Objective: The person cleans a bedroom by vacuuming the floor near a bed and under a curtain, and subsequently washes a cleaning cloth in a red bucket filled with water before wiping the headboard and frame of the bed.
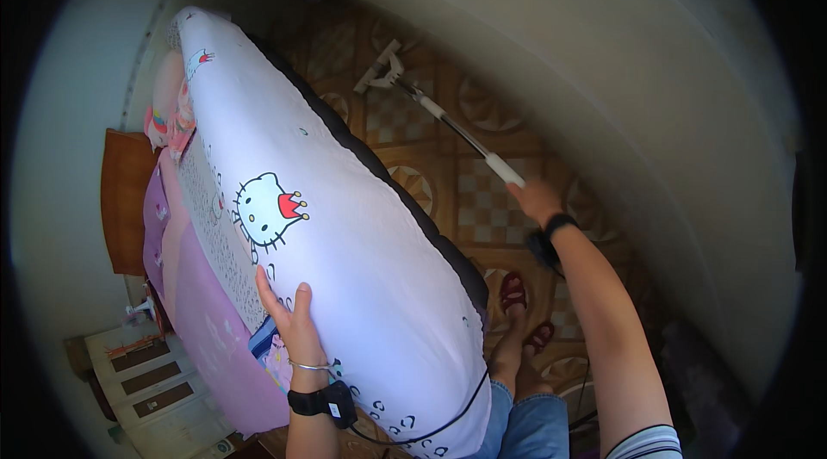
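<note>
My right hand (534, 196) is closed on the white handle of a flat-headed mop (463, 133), whose head rests on the patterned tile floor beyond it. My left hand (291, 317) lies against a large upright mattress-like piece (362, 269) in a white cartoon-print cover, fingers apart. That piece fills the middle of the view and has a dark edge on its floor side. Beside my left hand, lower down, are a pink and purple bedspread (207, 347) and some folded coloured cloth (276, 364).
A pale wall (672, 97) runs along the right. On the left are a wooden headboard (125, 201), pink soft items (168, 97) and a pale cabinet (142, 381). My feet in red sandals stand on the tiled floor (474, 192) between the covered piece and the wall.
</note>
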A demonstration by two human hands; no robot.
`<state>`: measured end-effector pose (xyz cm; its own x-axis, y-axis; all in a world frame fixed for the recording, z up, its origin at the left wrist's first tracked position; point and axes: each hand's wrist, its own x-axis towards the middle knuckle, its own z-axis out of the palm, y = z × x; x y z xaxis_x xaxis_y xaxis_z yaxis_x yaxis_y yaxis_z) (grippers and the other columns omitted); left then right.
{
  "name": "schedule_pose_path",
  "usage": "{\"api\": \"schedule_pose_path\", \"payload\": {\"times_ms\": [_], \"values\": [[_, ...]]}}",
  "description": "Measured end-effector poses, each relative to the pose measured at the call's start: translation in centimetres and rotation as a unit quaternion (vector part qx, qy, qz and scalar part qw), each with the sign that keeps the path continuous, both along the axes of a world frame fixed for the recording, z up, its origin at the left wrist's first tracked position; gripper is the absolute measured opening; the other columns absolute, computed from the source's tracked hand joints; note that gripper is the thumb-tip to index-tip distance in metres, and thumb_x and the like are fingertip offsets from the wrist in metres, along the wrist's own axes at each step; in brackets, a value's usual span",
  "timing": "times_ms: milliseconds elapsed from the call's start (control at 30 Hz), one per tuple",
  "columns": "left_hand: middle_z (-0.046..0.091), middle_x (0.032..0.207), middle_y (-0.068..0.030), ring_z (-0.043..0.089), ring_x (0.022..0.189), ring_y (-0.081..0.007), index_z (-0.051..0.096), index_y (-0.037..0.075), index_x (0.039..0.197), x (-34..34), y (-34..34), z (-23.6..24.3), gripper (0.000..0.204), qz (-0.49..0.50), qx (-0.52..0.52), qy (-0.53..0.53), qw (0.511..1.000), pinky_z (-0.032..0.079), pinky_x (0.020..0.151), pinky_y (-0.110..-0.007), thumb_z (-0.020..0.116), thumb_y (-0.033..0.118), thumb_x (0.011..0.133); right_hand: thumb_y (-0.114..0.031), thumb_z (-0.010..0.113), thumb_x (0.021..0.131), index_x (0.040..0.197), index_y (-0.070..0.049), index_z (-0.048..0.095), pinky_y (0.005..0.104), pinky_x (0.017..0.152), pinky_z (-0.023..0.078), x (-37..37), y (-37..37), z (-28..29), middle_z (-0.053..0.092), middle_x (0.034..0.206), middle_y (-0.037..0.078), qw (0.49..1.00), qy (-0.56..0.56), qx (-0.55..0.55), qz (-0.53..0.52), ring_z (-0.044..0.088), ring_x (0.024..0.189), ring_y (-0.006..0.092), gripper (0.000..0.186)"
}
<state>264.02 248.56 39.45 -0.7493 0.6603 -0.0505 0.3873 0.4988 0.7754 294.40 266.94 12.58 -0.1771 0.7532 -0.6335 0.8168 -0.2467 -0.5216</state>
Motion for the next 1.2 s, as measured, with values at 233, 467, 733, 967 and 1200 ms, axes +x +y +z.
{"api": "schedule_pose_path", "payload": {"times_ms": [233,467,733,967,1200], "values": [[-0.004,0.15,-0.0222,0.0,0.138,-0.038,0.01,0.008,0.147,4.0,-4.9,1.7,0.088,-0.116,-0.136,0.093,0.98,0.006,0.11,-0.049,0.062,0.025,0.078,-0.047,0.052,0.088,0.077,0.001,0.061,0.0515,0.062,0.048,21.4,-27.3,7.5,0.062,0.074,0.026,0.991,-0.133,0.004,-0.02,0.06,0.07,0.0439,0.05],[-0.009,0.148,-0.025,-0.008,0.137,-0.0413,0.007,0.007,0.146,5.6,-7.0,2.0,0.101,-0.251,-0.186,0.142,0.939,0.003,0.108,-0.054,0.068,0.035,0.071,-0.044,0.055,0.086,0.093,0.001,0.059,0.0494,0.07,0.048,35.2,-50.0,26.8,0.062,0.082,0.027,0.934,-0.274,-0.216,-0.08,0.061,0.079,0.0433,0.046],[-0.01,0.147,-0.0262,-0.006,0.136,-0.0428,0.007,0.012,0.147,5.4,-7.5,2.1,0.101,-0.25,-0.191,0.138,0.939,0.006,0.108,-0.055,0.068,0.035,0.07,-0.043,0.06,0.082,0.088,0.002,0.06,0.0496,0.07,0.049,41.7,-55.6,27.1,0.062,0.082,0.028,0.938,-0.29,-0.177,-0.063,0.061,0.079,0.0443,0.046],[-0.009,0.146,-0.0269,-0.004,0.136,-0.0437,0.007,0.013,0.147,5.9,-7.2,1.6,0.097,-0.257,-0.197,0.166,0.931,0.007,0.109,-0.054,0.066,0.033,0.073,-0.049,0.055,0.085,0.096,0.001,0.059,0.0487,0.074,0.048,35.0,-36.1,14.9,0.063,0.086,0.026,0.982,-0.166,-0.088,-0.022,0.06,0.084,0.042,0.052],[-0.009,0.145,-0.0296,-0.003,0.135,-0.0448,0.008,0.014,0.147,5.4,-7.1,1.8,0.097,-0.243,-0.2,0.155,0.936,0.007,0.109,-0.053,0.07,0.026,0.073,-0.047,0.051,0.087,0.092,-0.001,0.064,0.0464,0.076,0.048,9.9,-17.3,3.8,0.065,0.092,0.021,0.995,0.008,0.091,-0.042,0.061,0.088,0.0375,0.047]]}}
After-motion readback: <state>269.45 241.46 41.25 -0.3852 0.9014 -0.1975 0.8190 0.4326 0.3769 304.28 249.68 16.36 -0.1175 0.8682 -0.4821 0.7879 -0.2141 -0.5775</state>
